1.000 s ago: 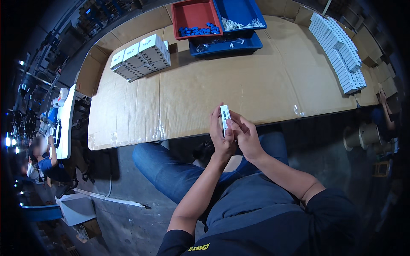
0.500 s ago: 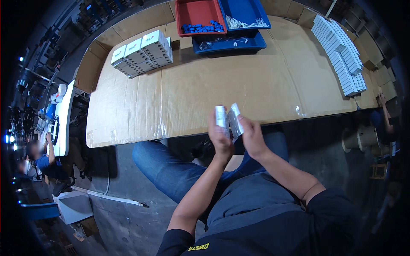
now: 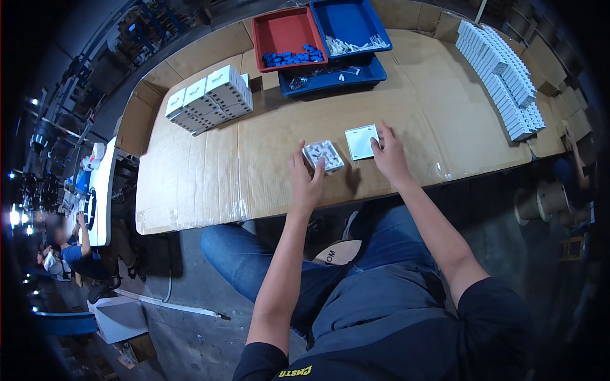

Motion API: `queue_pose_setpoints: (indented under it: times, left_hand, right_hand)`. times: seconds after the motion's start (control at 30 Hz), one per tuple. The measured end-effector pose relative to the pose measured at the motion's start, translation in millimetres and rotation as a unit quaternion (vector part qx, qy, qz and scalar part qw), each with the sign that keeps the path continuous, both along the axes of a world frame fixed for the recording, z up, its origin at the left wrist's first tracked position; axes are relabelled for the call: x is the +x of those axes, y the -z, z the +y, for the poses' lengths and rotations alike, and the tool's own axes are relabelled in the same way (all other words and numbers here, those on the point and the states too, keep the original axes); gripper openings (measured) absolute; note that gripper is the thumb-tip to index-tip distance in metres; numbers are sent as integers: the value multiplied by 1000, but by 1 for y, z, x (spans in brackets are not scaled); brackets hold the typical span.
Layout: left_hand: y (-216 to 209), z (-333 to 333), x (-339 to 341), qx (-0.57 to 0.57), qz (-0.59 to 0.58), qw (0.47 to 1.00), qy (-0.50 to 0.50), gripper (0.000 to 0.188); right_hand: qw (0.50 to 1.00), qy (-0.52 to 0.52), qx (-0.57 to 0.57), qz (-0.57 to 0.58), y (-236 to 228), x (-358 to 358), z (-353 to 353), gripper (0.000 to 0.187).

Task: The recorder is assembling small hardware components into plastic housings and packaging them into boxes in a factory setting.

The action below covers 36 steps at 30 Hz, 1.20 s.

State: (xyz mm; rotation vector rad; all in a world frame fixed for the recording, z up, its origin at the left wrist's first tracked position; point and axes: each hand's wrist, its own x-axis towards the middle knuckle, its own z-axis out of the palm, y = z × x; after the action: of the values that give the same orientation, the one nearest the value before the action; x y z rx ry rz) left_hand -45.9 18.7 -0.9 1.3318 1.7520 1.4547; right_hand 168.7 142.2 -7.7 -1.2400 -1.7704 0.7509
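My left hand grips a small white square box by its near and left edges. The box's top is uncovered and small parts show inside, too small to name. To its right, a flat white square cover with small dark slots near its corners is held at its right edge by my right hand, thumb over its face. Box and cover are apart, both low over the cardboard-covered table, near its front edge.
Stacked white boxes stand at the back left. A red tray of blue pieces and a blue tray of white pieces sit over another blue tray. Rows of white units line the right side. A person works at far left.
The two white pieces, upright and close together before, are now spread apart and tilted flat over the table. Both hands have moved forward and away from each other.
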Motion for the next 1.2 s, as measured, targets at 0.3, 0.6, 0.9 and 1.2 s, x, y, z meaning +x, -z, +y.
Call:
queue_pose_setpoints:
  times: [0.3,0.6,0.9,1.2]
  left_hand:
    - [4,-11,16,-53,476,874,87,61]
    - [-17,-55,13,-132,445,874,146,66]
    - [-14,7,14,-115,410,897,117,68]
    - [-21,10,8,-116,392,904,128,67]
  right_hand:
    - [933,-137,138,-302,6,13,-24,50]
    - [931,-155,81,-319,-16,65,-73,47]
    - [930,-127,91,-333,-12,38,-3,45]
    - [922,-154,27,-354,-34,34,1,44]
